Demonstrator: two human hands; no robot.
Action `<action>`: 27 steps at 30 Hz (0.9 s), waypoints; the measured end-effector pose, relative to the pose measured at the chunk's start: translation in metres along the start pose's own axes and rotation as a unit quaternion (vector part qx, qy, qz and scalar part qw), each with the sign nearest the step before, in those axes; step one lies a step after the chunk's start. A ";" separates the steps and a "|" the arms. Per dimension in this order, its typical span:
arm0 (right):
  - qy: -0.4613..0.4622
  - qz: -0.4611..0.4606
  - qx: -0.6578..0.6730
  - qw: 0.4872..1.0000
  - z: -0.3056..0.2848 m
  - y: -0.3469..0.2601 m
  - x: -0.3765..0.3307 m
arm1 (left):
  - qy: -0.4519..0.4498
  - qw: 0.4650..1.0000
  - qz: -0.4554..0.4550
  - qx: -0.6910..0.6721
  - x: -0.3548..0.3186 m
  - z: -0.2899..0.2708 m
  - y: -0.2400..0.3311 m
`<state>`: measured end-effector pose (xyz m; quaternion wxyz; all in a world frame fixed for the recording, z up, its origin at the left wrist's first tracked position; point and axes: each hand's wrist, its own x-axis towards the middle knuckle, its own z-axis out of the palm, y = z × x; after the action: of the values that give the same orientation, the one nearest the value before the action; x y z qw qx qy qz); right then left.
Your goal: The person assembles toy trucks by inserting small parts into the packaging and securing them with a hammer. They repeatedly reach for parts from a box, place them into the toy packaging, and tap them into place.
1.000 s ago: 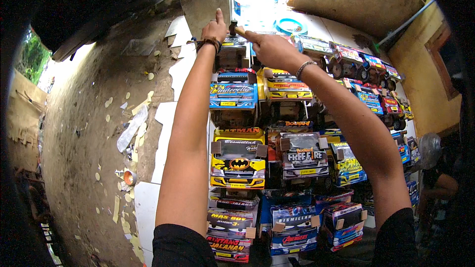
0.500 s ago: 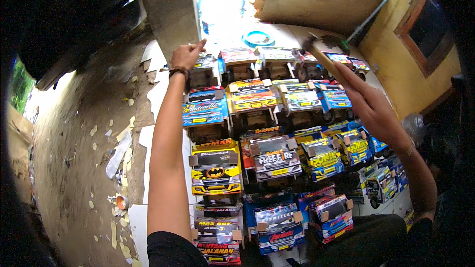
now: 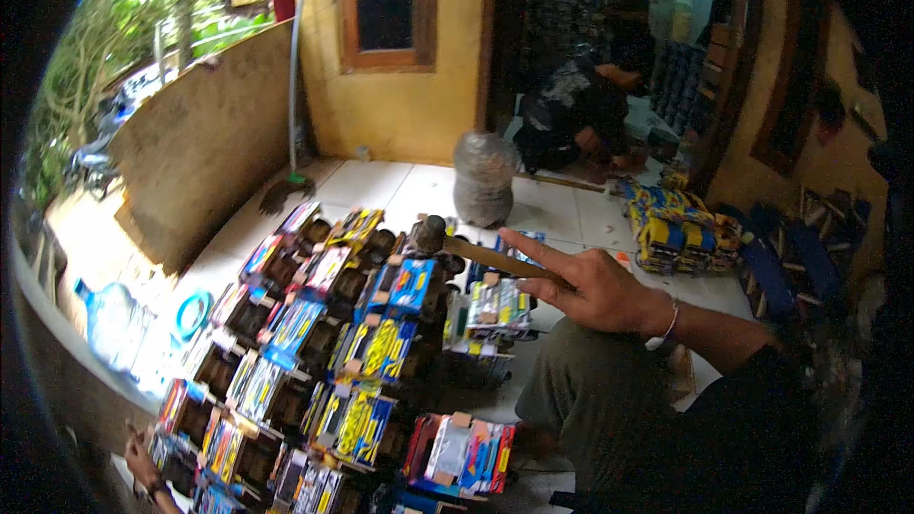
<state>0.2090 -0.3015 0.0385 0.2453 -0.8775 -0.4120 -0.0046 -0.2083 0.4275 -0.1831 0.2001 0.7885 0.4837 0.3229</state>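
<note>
In my right hand (image 3: pixel 609 295) is a hammer (image 3: pixel 500 260) with a wooden handle and a dark head. My index finger stretches out above the handle, and the hammer head hovers over the toy trucks. At the lower left, my left hand (image 3: pixel 141 462) is beside the end of the truck rows, small in view. Its fingers look curled; what they hold, if anything, cannot be made out. Several colourful box-shaped toy trucks (image 3: pixel 376 350) stand in rows on the tiles. A red and blue truck (image 3: pixel 466 452) is nearest my knee.
A clear stuffed bag (image 3: pixel 484 181) stands behind the trucks. Another person (image 3: pixel 571 114) crouches in the doorway. More printed toys (image 3: pixel 685 233) lie stacked at right. A blue water jug (image 3: pixel 119 324), a blue-rimmed dish (image 3: pixel 193 314) and a green-based broom (image 3: pixel 295 176) are at left.
My view has swung to the right, bringing the doorway and crouching person into sight. The left hand now appears at the lower left edge. My right hand still grips the hammer.
</note>
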 end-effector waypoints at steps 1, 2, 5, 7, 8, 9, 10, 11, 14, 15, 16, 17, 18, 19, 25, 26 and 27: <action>0.061 -0.034 0.004 0.998 0.001 0.006 -0.004 | 0.040 0.998 -0.011 0.051 0.003 -0.001 0.004; 0.106 -0.042 -0.005 0.993 0.001 0.009 -0.012 | 0.056 0.994 -0.034 0.090 -0.001 0.001 0.002; 0.187 0.007 0.050 0.981 -0.010 0.024 -0.029 | 0.090 0.981 -0.049 0.166 -0.006 0.002 0.009; 0.230 -0.026 0.094 0.968 -0.013 0.034 -0.027 | 0.106 0.980 0.026 0.167 -0.003 -0.003 0.017; 0.203 -0.001 0.108 0.973 -0.020 0.039 -0.030 | 0.113 0.974 0.048 0.191 0.010 -0.002 0.028; 0.179 0.017 0.120 0.976 -0.027 0.044 -0.030 | 0.130 0.974 0.044 0.181 0.018 -0.005 0.038; 0.173 0.023 0.167 0.970 -0.030 0.048 -0.030 | 0.146 0.977 0.045 0.147 0.028 -0.003 0.054; 0.164 0.025 0.147 0.975 -0.033 0.053 -0.029 | 0.156 0.981 0.057 0.097 0.039 -0.001 0.074; 0.143 0.057 0.052 0.987 -0.042 0.078 -0.028 | 0.145 0.979 0.110 -0.092 0.055 0.015 0.168; 0.156 0.071 0.080 0.982 -0.044 0.091 -0.027 | 0.122 0.973 0.126 -0.151 0.051 0.020 0.207; 0.196 0.012 0.056 0.979 -0.048 0.108 -0.026 | 0.093 0.964 0.139 -0.205 0.045 0.020 0.249; 0.210 0.019 0.021 0.977 -0.055 0.126 -0.033 | 0.053 0.955 0.148 -0.252 0.031 0.024 0.288; 0.211 -0.005 -0.042 0.977 -0.064 0.149 -0.033 | 0.007 0.944 0.161 -0.289 0.016 0.030 0.327; 0.174 0.017 -0.069 0.982 -0.073 0.170 -0.043 | -0.065 0.939 0.147 -0.303 -0.003 0.030 0.360; -0.090 0.240 -0.225 0.940 -0.085 0.315 -0.109 | -0.238 0.898 0.231 -0.289 -0.086 0.034 0.457; -0.098 0.245 -0.239 0.935 -0.079 0.340 -0.128 | -0.262 0.895 0.223 -0.283 -0.089 0.032 0.462; -0.102 0.243 -0.254 0.930 -0.074 0.362 -0.151 | -0.282 0.894 0.212 -0.277 -0.091 0.030 0.464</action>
<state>0.3864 -0.6375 -0.0828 -0.0357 -0.9796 -0.1936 0.0397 0.0767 0.1367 0.0582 0.4651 0.8430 0.1198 0.2422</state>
